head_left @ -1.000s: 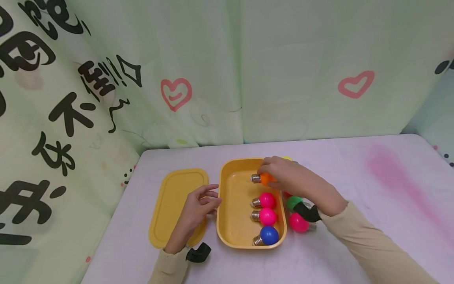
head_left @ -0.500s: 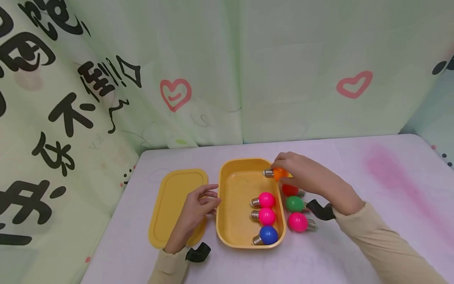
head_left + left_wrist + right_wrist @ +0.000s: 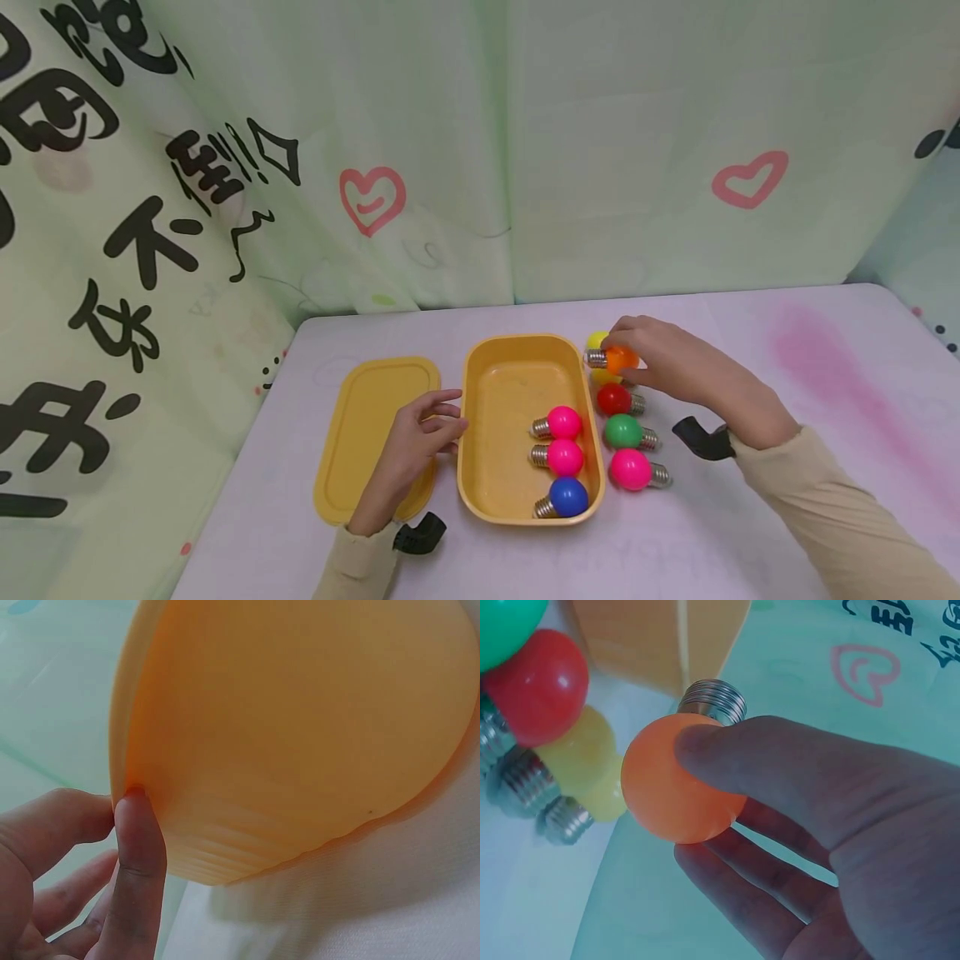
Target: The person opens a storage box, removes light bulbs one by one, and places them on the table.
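My right hand (image 3: 671, 358) holds an orange light bulb (image 3: 621, 359) between thumb and fingers, its metal screw base pointing left. In the right wrist view the thumb presses the orange globe (image 3: 660, 791). Below the held bulb, yellow bulbs (image 3: 597, 340) show at the box's right side. My left hand (image 3: 420, 429) is at the left rim of a yellow plastic box (image 3: 497, 518); in the left wrist view its thumb and a finger pinch that rim (image 3: 124, 720). Inside the box, two pink bulbs (image 3: 564, 423) and a blue bulb (image 3: 568, 497) lie along the right wall.
A flat yellow lid (image 3: 360, 425) lies left of the box, partly behind the left hand. Right of the box a red bulb (image 3: 615, 399), a green bulb (image 3: 624, 431) and a pink bulb (image 3: 631, 469) lie in a column. Printed curtains (image 3: 600, 167) hang behind the table (image 3: 750, 375).
My right hand has carried the orange bulb from above the box rightward, past its rim, to above the yellow bulbs. The left hand and the box have stayed in place.
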`<state>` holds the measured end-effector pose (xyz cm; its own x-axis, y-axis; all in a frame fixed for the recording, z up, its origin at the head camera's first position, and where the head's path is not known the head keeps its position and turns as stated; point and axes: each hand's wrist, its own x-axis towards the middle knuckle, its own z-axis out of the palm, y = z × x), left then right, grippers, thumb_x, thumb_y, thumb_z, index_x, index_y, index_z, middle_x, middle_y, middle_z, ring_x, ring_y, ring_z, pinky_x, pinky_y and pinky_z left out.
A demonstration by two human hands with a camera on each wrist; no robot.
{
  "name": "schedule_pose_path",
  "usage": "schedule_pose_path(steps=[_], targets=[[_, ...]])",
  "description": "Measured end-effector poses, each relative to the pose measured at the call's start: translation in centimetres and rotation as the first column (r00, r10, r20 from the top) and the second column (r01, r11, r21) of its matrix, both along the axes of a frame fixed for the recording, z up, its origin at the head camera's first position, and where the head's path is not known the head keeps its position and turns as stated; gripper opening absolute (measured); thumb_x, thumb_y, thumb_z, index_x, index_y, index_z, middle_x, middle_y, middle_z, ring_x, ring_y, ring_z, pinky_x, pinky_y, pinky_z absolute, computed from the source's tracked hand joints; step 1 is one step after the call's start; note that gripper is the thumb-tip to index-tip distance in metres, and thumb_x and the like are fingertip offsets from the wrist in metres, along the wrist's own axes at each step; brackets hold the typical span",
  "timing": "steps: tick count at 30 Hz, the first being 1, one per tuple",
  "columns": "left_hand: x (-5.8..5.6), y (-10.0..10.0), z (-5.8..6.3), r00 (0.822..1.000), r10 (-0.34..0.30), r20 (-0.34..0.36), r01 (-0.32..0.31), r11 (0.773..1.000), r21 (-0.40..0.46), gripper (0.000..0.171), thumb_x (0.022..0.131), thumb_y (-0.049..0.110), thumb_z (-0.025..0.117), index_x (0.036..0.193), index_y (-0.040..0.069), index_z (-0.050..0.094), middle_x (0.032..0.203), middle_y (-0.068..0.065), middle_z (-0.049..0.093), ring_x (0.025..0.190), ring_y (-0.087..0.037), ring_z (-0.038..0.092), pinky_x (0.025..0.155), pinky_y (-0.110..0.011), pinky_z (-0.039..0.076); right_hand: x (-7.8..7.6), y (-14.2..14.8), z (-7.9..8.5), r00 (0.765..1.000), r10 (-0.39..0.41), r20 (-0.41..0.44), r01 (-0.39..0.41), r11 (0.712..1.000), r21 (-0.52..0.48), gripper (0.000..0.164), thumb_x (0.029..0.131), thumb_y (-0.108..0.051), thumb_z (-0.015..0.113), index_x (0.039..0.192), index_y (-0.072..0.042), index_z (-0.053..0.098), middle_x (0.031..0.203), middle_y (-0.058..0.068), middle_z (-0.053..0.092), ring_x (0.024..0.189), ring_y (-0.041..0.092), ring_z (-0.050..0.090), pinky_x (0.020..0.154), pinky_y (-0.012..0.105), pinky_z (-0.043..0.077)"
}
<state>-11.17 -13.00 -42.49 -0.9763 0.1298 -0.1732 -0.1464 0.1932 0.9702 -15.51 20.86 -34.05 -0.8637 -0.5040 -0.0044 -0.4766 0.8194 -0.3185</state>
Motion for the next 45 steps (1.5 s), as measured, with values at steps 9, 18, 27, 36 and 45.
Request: schedule_pose_path(steps=[9,18,27,36,45], targets=[[0.0,0.1,0.2,1.000,0.010,0.007,-0.010,1.000,-0.009,0.043,0.090,0.009,0.072,0.132,0.006,0.060,0.108,-0.015,0.063,0.082,-0.021,0.067,0.069,-0.030,0.061,-0.5,1.7,-0.9,1.000,-0.022,-0.007,0.022,1.000,0.003,0.037,0.075,-0.001,0.084,0.110,-0.005,0.072,0.109,0.011,0.067,0.103,0.031,0.062,0.082,0.044,0.060],[0.0,0.2,0.3,1.000,0.021,0.002,-0.021,0.999,-0.042,0.044,0.091,0.012,0.072,0.133,0.008,0.060,0.108,-0.014,0.063,0.079,-0.019,0.066,0.070,-0.029,0.061,-1.4,3.1,-1.9,0.999,-0.052,-0.008,0.052,0.998,0.037,0.036,0.075,0.000,0.083,0.109,-0.002,0.072,0.108,0.014,0.067,0.101,0.033,0.062,0.085,0.048,0.059],[0.1,0.2,0.4,1.000,0.016,-0.004,-0.016,0.999,-0.039,0.045,0.091,0.012,0.072,0.134,0.006,0.059,0.108,-0.014,0.063,0.079,-0.019,0.066,0.069,-0.030,0.061,-2.2,4.2,-2.8,0.999,-0.054,-0.003,0.054,0.996,0.066,0.036,0.074,0.003,0.083,0.108,0.001,0.072,0.106,0.016,0.068,0.099,0.036,0.062,0.086,0.051,0.057],[0.0,0.1,0.2,1.000,0.007,0.001,-0.007,1.000,-0.026,0.043,0.091,0.011,0.071,0.133,0.007,0.060,0.108,-0.014,0.063,0.080,-0.019,0.066,0.070,-0.030,0.061,-3.0,4.9,-3.7,0.999,-0.050,-0.007,0.050,0.994,0.094,0.032,0.074,0.005,0.082,0.105,0.001,0.073,0.102,0.016,0.068,0.097,0.036,0.062,0.088,0.053,0.056],[0.0,0.0,0.0,1.000,0.008,0.005,-0.008,0.999,-0.040,0.043,0.091,0.012,0.072,0.132,0.008,0.060,0.108,-0.014,0.063,0.081,-0.019,0.067,0.070,-0.030,0.061,-3.6,5.3,-4.4,1.000,-0.018,-0.009,0.019,0.993,0.116,0.026,0.076,0.006,0.079,0.101,0.002,0.073,0.096,0.013,0.067,0.090,0.033,0.062,0.087,0.053,0.055]])
